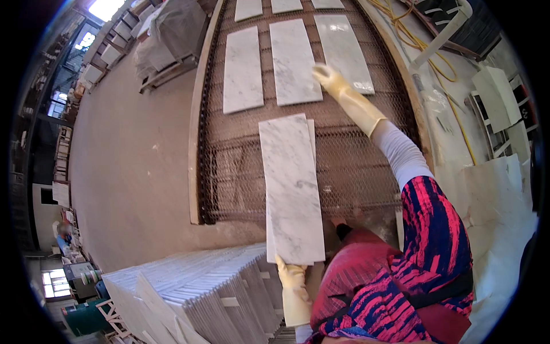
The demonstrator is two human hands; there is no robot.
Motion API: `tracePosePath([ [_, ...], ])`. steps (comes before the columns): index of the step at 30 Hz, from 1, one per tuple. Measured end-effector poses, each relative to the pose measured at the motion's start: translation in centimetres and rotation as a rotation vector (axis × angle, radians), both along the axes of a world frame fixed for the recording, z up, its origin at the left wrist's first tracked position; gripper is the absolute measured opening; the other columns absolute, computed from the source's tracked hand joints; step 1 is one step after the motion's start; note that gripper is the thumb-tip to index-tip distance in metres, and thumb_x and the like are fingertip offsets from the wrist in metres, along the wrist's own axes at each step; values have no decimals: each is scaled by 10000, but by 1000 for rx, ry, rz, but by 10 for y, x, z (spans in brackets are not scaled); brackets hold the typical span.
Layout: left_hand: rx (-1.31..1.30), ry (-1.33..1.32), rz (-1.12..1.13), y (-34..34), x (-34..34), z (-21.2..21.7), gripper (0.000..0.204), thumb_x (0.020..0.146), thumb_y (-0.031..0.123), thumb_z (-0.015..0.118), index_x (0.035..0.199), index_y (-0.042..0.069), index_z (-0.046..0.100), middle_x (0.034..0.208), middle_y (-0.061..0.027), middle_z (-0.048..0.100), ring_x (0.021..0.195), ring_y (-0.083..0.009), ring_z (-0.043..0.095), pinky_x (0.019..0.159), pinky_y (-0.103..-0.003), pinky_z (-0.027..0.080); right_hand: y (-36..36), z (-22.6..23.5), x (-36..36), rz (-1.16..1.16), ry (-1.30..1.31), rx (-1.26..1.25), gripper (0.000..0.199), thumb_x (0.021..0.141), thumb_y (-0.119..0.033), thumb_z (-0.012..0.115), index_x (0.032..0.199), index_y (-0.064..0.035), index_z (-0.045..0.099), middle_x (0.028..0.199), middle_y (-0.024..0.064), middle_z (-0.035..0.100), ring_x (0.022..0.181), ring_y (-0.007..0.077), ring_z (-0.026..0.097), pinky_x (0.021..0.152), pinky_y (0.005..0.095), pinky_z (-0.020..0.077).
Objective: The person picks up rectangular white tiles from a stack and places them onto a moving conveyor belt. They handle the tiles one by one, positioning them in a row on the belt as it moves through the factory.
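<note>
My left hand (293, 286), in a pale yellow rubber glove, grips the near end of a long white marble tile (291, 189), with a second tile edge showing behind it. The tile reaches out over the wire mesh conveyor (229, 166). My right hand (335, 83), also gloved, stretches far forward and rests on the right edge of a marble tile (293, 60) lying on the mesh, between it and another tile (344, 51). A third laid tile (243, 69) lies to their left.
A stack of marble tiles standing on edge (200, 292) is at my lower left. More tiles lie farther up the conveyor (247, 8). A yellow hose (441, 74) runs along the right side. Covered pallets (172, 40) stand on the concrete floor at left.
</note>
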State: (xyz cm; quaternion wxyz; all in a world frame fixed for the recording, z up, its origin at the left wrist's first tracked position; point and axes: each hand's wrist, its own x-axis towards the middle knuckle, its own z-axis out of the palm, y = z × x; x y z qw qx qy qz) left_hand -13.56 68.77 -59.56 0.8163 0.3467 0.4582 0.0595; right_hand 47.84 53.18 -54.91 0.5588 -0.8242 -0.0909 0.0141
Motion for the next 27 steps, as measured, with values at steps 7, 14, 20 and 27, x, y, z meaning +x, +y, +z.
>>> tracePosePath([
  [7, -211, -141, 71, 7, 17, 22, 721, 1023, 663, 342, 1580, 205, 321, 1554, -130, 429, 1363, -382, 482, 979, -650, 492, -49, 108, -161, 299, 306, 0, 332, 1029, -363, 563, 1161, -97, 711, 1203, 98, 730, 1112, 201, 670, 986, 335, 507],
  [14, -339, -228, 21, 20, 7, -3, 606, 1063, 527, 373, 1486, 101, 456, 1504, -165, 496, 1354, -381, 504, 1075, -641, 438, -73, -31, -408, 870, 1039, -179, 490, 1020, -454, 584, 1204, -11, 681, 1092, 133, 737, 951, 224, 702, 803, 327, 555],
  [20, -307, -260, 72, 3, 1, -22, 442, 1090, 304, 420, 1384, -7, 527, 1395, -186, 582, 1267, -367, 580, 1096, -554, 478, -26, 8, -466, 419, 1373, 337, 585, 1009, -505, 590, 1284, 8, 655, 1187, 155, 724, 968, 274, 716, 815, 417, 594],
  [27, -344, -253, 169, 36, -1, -33, 431, 1024, 322, 592, 1324, 13, 582, 1338, -163, 633, 1184, -358, 631, 1019, -587, 509, -45, 6, -471, 317, 1077, 373, 453, 982, -364, 672, 1236, 11, 688, 1121, 132, 749, 969, 249, 723, 836, 391, 581],
])
